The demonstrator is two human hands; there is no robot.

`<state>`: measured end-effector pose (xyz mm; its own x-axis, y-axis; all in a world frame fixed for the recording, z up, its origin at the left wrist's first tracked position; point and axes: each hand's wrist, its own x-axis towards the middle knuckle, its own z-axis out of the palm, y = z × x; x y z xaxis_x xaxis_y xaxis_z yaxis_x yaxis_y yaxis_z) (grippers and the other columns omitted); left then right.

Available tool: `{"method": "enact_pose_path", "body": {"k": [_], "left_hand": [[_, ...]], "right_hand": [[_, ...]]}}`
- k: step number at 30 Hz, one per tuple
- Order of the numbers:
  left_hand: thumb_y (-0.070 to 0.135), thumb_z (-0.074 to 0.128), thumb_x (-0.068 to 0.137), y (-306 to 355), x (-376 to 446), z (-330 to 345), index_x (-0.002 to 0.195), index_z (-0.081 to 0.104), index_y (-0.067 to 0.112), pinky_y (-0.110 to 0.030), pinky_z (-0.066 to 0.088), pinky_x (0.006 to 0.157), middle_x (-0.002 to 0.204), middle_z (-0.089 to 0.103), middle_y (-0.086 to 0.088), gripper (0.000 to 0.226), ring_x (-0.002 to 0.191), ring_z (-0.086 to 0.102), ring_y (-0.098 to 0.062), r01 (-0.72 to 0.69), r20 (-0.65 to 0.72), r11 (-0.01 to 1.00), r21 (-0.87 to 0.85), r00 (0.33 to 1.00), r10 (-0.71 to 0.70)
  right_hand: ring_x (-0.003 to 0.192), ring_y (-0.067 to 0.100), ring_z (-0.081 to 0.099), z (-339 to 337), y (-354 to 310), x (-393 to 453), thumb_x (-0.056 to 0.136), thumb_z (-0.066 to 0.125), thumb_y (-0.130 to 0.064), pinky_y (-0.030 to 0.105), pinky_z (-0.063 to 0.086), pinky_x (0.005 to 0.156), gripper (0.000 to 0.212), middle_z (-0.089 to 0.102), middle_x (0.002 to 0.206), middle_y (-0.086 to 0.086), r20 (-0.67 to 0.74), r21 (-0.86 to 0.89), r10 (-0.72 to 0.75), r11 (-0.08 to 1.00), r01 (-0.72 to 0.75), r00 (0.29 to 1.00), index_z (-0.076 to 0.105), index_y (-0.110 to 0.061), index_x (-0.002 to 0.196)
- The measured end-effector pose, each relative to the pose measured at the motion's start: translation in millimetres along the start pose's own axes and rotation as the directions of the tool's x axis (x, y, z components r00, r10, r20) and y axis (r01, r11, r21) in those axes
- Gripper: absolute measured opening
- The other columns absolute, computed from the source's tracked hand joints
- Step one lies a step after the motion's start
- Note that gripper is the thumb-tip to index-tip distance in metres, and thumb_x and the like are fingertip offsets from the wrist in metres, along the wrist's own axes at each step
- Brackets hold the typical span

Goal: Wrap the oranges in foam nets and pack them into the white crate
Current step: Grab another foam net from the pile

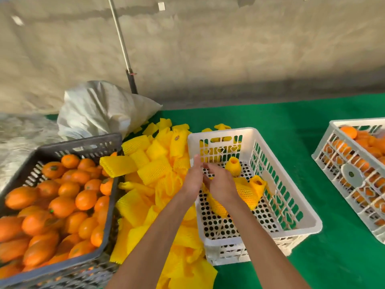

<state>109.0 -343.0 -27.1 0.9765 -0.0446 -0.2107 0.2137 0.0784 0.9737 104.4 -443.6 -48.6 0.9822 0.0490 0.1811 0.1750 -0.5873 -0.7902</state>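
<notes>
Three netted oranges [246, 192] lay in the white crate [291, 207]; both hands, left hand [192, 179] and right hand [220, 185], hovered empty, fingers loosely extended, beside the yellow nets [154, 170] and grey crate [83, 147]

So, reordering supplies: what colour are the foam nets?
Yellow: the foam nets lie piled between the crates, clearest in the head view.

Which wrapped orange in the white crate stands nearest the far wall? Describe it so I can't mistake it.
Start at the white crate in the middle of the green table. Inside, just beyond the right hand, one netted orange stands alone near the far wall. Unlike the netted pair lying closer and touching, it stands upright, its net's open end up.
</notes>
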Motion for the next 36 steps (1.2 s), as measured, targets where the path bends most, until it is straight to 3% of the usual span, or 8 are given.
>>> {"method": "enact_pose_path", "body": {"k": [7,10,13,17,20,23,31,36], "left_hand": [[0.059,0.019,0.109,24,-34,-105,0.118,0.070,0.007,-0.053,0.041,0.114,0.106,0.071,-0.015,0.073,0.112,0.061,-0.037,0.047,-0.250,0.994,0.100,0.968,-0.020],[0.064,0.019,0.106,26,-51,-147,0.101,0.070,0.021,-0.042,0.044,0.096,0.088,0.068,0.010,0.067,0.096,0.059,-0.021,0.023,-0.265,0.995,0.102,0.964,0.005],[0.066,0.021,0.105,29,-61,-183,0.145,0.056,0.010,-0.035,0.035,0.104,0.128,0.063,0.001,0.076,0.123,0.055,-0.019,0.063,-0.323,0.996,0.056,0.946,-0.041],[0.074,0.024,0.099,28,-71,-217,0.110,0.067,-0.001,-0.037,0.040,0.085,0.077,0.046,-0.019,0.087,0.076,0.050,-0.022,0.015,-0.364,0.997,0.075,0.931,0.013],[0.075,0.023,0.100,26,-75,-237,0.134,0.054,-0.008,-0.041,0.040,0.114,0.125,0.058,-0.030,0.095,0.125,0.056,-0.035,-0.026,-0.350,0.999,0.036,0.936,0.037],[0.076,0.021,0.100,28,-81,-247,0.159,0.029,0.001,-0.045,0.024,0.127,0.165,0.031,-0.016,0.096,0.154,0.030,-0.031,-0.028,-0.330,0.999,0.022,0.944,0.034],[0.054,0.048,0.106,31,-86,-261,0.112,0.071,0.011,-0.042,0.052,0.095,0.105,0.069,-0.006,0.049,0.102,0.064,-0.024,-0.091,-0.408,0.995,0.038,0.908,0.098],[0.045,0.068,0.098,38,-107,-267,0.095,0.083,0.015,-0.040,0.064,0.078,0.092,0.078,-0.009,0.034,0.087,0.074,-0.019,-0.220,-0.455,0.970,-0.108,0.878,0.148]], "right_hand": [[0.113,0.018,0.064,76,-70,10,0.094,0.070,-0.036,0.035,0.054,0.087,0.036,0.069,0.127,-0.006,0.118,0.054,-0.129,0.991,0.124,0.985,0.066,-0.030,0.129],[0.118,0.019,0.063,112,-92,8,0.093,0.070,-0.041,0.034,0.053,0.089,0.040,0.067,0.130,-0.005,0.146,0.022,-0.135,0.991,0.134,0.980,0.065,-0.030,0.131],[0.122,0.020,0.061,146,-111,8,0.093,0.068,-0.047,0.038,0.054,0.094,0.045,0.064,0.135,-0.005,0.181,-0.041,-0.114,0.992,0.123,0.977,0.062,-0.030,0.134],[0.120,0.023,0.063,180,-117,8,0.096,0.065,-0.041,0.041,0.054,0.093,0.042,0.066,0.132,-0.002,0.246,-0.140,-0.114,0.978,0.152,0.962,0.061,-0.025,0.135],[0.119,0.023,0.062,194,-113,8,0.098,0.062,-0.035,0.040,0.053,0.094,0.036,0.067,0.127,-0.001,0.257,-0.275,-0.117,0.943,0.188,0.959,0.062,-0.025,0.132],[0.112,0.023,0.064,198,-117,7,0.097,0.061,-0.034,0.039,0.055,0.087,0.030,0.071,0.119,-0.002,0.200,-0.344,-0.141,0.916,0.205,0.969,0.066,-0.027,0.125],[0.091,0.012,0.061,170,-178,-9,0.091,0.069,-0.033,0.027,0.051,0.069,0.018,0.068,0.104,-0.005,-0.254,-0.023,-0.254,0.966,0.257,0.933,0.064,-0.023,0.106],[0.103,0.007,0.062,176,-208,-18,0.095,0.065,-0.032,0.024,0.054,0.082,0.021,0.067,0.112,-0.009,-0.107,0.135,-0.424,0.890,0.435,0.899,0.066,-0.023,0.114]]}}
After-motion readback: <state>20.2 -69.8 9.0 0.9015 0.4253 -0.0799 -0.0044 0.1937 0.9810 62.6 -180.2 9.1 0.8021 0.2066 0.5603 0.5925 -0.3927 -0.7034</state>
